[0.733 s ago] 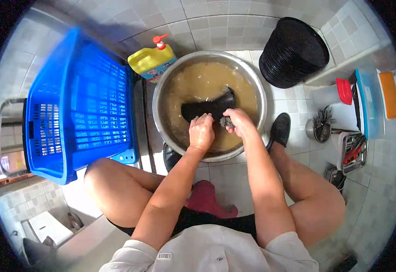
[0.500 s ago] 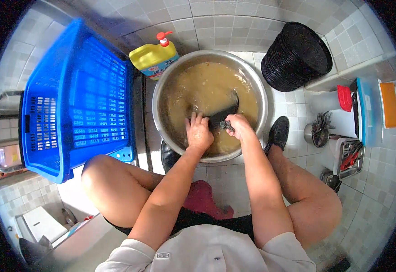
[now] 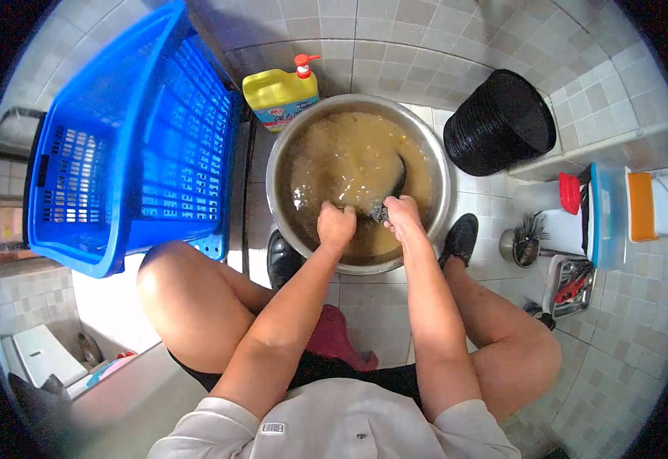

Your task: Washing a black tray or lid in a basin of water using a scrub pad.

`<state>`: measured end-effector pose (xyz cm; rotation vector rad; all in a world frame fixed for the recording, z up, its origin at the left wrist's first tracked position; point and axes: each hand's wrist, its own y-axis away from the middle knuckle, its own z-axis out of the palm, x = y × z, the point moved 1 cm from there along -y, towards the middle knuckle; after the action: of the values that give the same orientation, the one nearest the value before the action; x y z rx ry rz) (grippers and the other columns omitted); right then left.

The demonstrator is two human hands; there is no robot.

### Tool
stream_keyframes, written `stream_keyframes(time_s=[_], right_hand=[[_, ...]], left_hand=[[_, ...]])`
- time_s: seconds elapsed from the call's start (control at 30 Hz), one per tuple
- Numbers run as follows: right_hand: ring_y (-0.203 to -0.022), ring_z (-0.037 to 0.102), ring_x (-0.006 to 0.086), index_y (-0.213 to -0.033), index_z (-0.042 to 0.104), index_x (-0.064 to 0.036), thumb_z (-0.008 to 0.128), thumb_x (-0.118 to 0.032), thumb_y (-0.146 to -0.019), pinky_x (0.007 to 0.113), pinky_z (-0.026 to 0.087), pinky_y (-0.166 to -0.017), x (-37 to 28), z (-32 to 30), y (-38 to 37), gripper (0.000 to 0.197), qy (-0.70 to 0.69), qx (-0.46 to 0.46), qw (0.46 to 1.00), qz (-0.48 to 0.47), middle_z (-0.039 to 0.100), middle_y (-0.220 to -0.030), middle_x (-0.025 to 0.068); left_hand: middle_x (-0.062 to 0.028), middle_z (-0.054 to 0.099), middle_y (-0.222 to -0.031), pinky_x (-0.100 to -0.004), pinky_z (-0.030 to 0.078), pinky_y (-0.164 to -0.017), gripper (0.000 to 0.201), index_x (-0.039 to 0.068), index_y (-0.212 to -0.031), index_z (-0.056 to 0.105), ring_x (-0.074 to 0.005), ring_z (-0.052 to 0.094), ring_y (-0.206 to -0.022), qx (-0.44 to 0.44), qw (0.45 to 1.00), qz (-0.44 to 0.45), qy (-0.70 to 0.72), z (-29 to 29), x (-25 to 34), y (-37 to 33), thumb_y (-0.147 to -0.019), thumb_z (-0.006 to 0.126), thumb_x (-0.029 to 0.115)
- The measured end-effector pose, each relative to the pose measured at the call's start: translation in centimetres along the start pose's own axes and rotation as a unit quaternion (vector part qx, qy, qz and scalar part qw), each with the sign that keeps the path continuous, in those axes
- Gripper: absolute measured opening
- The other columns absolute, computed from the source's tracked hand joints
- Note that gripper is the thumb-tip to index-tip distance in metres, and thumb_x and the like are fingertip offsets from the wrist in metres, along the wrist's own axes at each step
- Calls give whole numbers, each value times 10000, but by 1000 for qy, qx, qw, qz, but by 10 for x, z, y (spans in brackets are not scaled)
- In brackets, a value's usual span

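Note:
A wide metal basin [image 3: 274, 187] of cloudy brown water [image 3: 345, 149] stands on the floor between my feet. In it lies a round black dish [image 3: 403, 177], mostly under water, with its curved right edge showing. My left hand [image 3: 337, 225] is closed at the dish's near left edge, its fingertips partly hidden by the water. My right hand [image 3: 404, 216] is closed around a grey steel wool scourer [image 3: 380, 213], pressed against the near side of the dish.
Left of the basin stands a large blue plastic basket [image 3: 131, 153]. A yellow pump bottle [image 3: 280, 96] is behind it. Stacked black dishes [image 3: 495, 126] lean at the back right. At right are a metal cup of utensils [image 3: 521, 246], a metal tray [image 3: 571, 287] and a clear bin [image 3: 608, 214].
My left hand has gone from spread fingers to a closed grip at the dish's edge. The dish sits deeper in the water, and the view has shifted slightly.

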<state>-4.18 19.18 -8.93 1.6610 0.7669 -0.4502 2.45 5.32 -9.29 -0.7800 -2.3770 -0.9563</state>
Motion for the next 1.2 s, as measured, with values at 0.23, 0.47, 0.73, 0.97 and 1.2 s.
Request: stream_keyframes(time_s=[0.23, 0.47, 0.73, 0.97, 1.2], right_hand=[[-856, 638, 424, -922, 605, 87, 514, -270, -802, 472, 493, -781, -78, -35, 79, 387, 418, 116, 862, -261, 615, -935, 332], [-863, 589, 472, -849, 586, 33, 512, -238, -792, 533, 457, -801, -120, -57, 146, 286, 481, 114, 796, -349, 620, -883, 298], [-820, 560, 463, -862, 530, 19, 554, -172, -824, 502, 432, -707, -145, -81, 195, 197, 516, 71, 731, -441, 591, -802, 270], [-831, 564, 458, -865, 529, 4, 553, -173, -828, 524, 440, -728, -144, -86, 199, 182, 492, 47, 723, -482, 609, -852, 237], [-671, 582, 276, -824, 537, -5, 555, -155, -835, 393, 450, -632, -131, -105, 168, 151, 375, -17, 826, -421, 584, -731, 150]], left_hand=[[-169, 654, -937, -417, 558, -494, 334, -75, -1031, 591, -303, 659, -763, -196, 855, -208, 433, 10, 33, 32, -843, 554, 199], [-211, 597, -953, -451, 583, -575, 259, -77, -1075, 520, -304, 627, -749, -293, 730, -216, 578, 31, 40, 37, -891, 502, 104], [-138, 607, -1018, -472, 547, -752, 273, 59, -1148, 510, -273, 612, -885, -338, 699, -185, 603, 1, 76, 52, -959, 424, 236], [-49, 583, -1130, -465, 491, -801, 260, 175, -1180, 525, -232, 572, -996, -274, 704, -121, 644, -25, 74, 30, -961, 410, 257], [-94, 625, -1131, -404, 471, -904, 302, 66, -1205, 567, -246, 587, -1019, -200, 684, -86, 697, -34, 69, -7, -925, 465, 117]])
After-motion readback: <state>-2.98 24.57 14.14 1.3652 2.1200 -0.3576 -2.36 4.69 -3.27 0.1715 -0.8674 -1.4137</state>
